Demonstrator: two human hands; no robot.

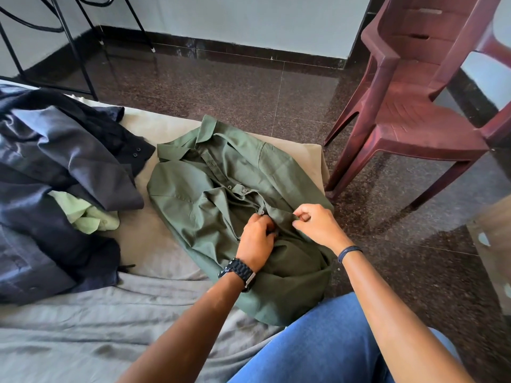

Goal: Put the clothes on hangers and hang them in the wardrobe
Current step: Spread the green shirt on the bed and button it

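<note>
Left hand (258, 239) pinches the button placket of the green shirt (221, 189); my right hand (315, 223) pinches the opposite front edge just beside it. Shirt lies crumpled, collar away from me, on the bed (138, 313). Dark clothes pile (55, 189) left of it. Maroon plastic chair (414, 92) stands right.

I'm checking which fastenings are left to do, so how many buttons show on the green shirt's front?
3 show on the green shirt: two side by side mid-placket, one just above the left hand at. Folds and both hands, including the right hand, may hide more.
</note>
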